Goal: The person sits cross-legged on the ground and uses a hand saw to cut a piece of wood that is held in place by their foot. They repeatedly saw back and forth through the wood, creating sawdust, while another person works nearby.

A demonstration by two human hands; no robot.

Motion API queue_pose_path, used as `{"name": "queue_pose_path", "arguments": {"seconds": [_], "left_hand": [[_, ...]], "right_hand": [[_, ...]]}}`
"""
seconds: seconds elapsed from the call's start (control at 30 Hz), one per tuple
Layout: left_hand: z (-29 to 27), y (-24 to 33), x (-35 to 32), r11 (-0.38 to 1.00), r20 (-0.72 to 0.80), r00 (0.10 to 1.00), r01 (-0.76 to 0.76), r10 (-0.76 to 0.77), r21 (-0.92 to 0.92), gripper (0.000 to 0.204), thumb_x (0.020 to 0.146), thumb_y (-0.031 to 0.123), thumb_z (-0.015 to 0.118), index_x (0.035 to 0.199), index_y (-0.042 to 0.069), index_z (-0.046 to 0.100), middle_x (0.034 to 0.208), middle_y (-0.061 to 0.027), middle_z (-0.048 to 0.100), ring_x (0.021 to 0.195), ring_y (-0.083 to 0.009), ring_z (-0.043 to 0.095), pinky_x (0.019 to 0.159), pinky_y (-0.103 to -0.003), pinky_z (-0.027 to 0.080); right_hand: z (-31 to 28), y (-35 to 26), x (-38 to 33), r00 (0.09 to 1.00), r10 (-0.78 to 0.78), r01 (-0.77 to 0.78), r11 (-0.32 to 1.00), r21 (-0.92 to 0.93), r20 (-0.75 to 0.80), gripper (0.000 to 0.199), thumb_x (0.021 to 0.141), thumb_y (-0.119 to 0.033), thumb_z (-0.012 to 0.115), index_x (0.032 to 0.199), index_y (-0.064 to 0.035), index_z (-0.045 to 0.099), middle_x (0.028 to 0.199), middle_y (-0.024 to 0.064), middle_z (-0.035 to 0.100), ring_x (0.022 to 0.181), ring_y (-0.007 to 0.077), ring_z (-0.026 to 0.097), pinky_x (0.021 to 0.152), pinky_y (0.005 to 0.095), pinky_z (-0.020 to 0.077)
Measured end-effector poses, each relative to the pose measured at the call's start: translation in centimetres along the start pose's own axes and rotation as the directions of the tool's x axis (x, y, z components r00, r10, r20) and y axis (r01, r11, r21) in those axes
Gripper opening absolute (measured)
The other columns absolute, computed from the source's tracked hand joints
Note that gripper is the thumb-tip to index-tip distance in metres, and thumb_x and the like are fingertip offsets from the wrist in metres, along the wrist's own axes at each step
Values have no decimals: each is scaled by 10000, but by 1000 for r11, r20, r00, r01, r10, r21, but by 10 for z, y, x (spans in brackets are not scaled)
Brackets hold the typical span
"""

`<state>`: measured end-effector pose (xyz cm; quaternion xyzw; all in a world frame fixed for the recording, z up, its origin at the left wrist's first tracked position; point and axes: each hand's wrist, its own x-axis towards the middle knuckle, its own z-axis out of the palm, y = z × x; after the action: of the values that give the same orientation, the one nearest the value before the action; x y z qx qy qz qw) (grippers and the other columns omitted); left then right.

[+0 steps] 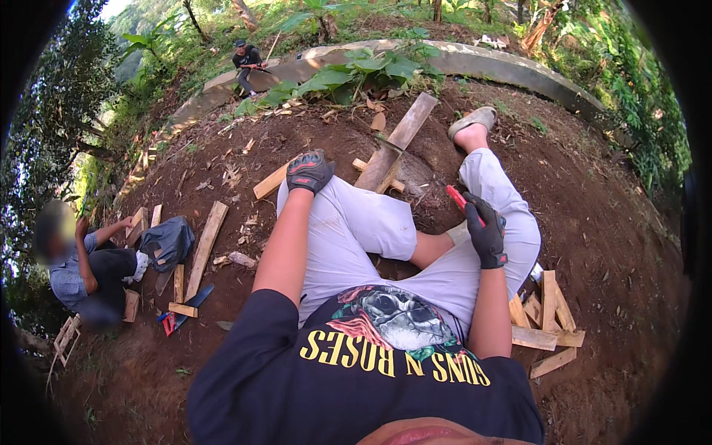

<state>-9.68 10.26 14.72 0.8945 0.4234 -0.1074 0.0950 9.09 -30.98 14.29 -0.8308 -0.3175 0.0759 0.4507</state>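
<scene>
My left hand (310, 172), in a black and grey glove with red marks, rests at my left knee with its fingers curled; whatever may be inside them is hidden. In the same kind of glove, my right hand (486, 228) is closed round a slim red-handled tool (465, 205) above my right shin; its exact kind does not show. Ahead of my legs a long grey-brown plank (410, 124) leans across a shorter piece of wood (361, 165). A thin dark strip crosses the plank. Beside my left hand a pale board (271, 182) lies on the soil.
At the left sits a person (78, 267) among boards, near a dark bag (167, 241) and a saw (170, 320) with a red handle and blue blade. Wood offcuts (547, 311) pile up at my right. Another person (248, 65) sits by the low concrete wall (512, 70).
</scene>
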Motion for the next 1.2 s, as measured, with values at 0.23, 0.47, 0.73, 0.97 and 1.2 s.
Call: {"name": "queue_pose_path", "arguments": {"seconds": [0.23, 0.47, 0.73, 0.97, 1.2], "left_hand": [[0, -3, -4, 998, -34, 999, -31, 29, -63, 534, 989, 547, 637, 1256, 101, 758, 1295, -202, 756, 1222, -385, 717, 1039, -507, 561], [-1, -2, -4, 999, -39, 999, -28, 27, -25, 519, 993, 538, 640, 1238, 97, 761, 1262, -201, 764, 1193, -383, 725, 1009, -509, 570], [-3, 6, -6, 999, -81, 996, -32, 29, -34, 481, 987, 524, 651, 1185, 99, 757, 1252, -187, 766, 1190, -372, 724, 1001, -510, 566], [11, 1, 5, 999, -59, 998, -33, 32, -19, 463, 992, 502, 644, 1201, 104, 756, 1241, -183, 768, 1184, -371, 726, 996, -508, 569], [3, -3, 1, 1000, -26, 1000, -7, 7, -3, 501, 979, 516, 633, 1231, 98, 748, 1258, -193, 768, 1171, -383, 732, 987, -514, 574]], "right_hand": [[-3, -10, 2, 999, 49, -48, 998, -48, 15, 292, 1065, -206, 660, 1278, -68, 804, 1147, 169, 824, 1049, 297, 798, 949, 408, 587], [-10, -2, 35, 997, -44, 50, 994, -94, 66, 326, 1072, -260, 634, 1298, -101, 805, 1074, 158, 830, 945, 280, 803, 874, 410, 595], [-9, 41, 78, 995, 70, -65, 996, -64, 74, 319, 1062, -309, 638, 1202, -112, 846, 1098, 130, 837, 1024, 243, 802, 949, 374, 583], [2, 46, 71, 993, 106, -105, 994, -22, 52, 276, 1054, -202, 651, 1168, -39, 843, 1054, 113, 846, 985, 175, 789, 923, 334, 588], [6, 21, 56, 994, 49, -45, 998, 39, -100, 226, 1015, -152, 708, 1140, -30, 851, 1046, 122, 848, 959, 194, 801, 913, 341, 594]]}}
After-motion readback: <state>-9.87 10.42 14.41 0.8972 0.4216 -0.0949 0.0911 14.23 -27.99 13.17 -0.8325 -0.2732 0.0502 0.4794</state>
